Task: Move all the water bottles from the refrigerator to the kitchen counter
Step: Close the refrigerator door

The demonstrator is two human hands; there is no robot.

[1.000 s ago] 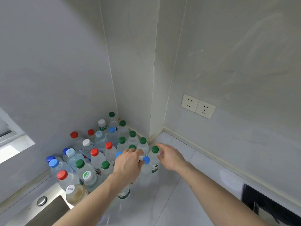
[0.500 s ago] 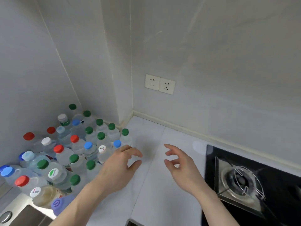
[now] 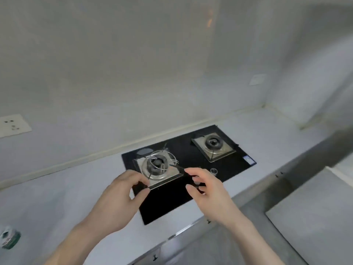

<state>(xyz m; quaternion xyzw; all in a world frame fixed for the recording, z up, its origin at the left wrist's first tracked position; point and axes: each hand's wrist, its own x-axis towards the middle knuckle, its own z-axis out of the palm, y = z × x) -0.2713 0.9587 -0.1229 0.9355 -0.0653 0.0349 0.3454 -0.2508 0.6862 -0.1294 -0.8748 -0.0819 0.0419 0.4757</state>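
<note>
From the head view, a pale counter (image 3: 57,197) is seen running from the near left to the far right along a grey wall. A black gas hob (image 3: 191,169) is set into it. Two burners are carried by the hob: the left burner (image 3: 156,167), ringed by a thin wire pan support, and the right burner (image 3: 213,143), further away on a square steel plate. A small round knob (image 3: 214,171) is seen on the black glass between them, towards the near edge.

Both bare hands are held above the near part of the hob, apart from each other. The left hand (image 3: 118,199) is seen with fingers loosely curled and thumb (image 3: 142,193) extended towards the right; nothing is held in its grip. The right hand (image 3: 208,190) is likewise shown with relaxed, half-bent fingers, and its grip is empty.

Of the task's things, only one water bottle (image 3: 9,239) is visible: its green cap and blurred top are cut by the near left edge of the view, on the counter and well apart from both hands.

A white wall socket (image 3: 13,125) is mounted at the far left, and a second pale plate (image 3: 257,79) on the wall at the far right.
</note>
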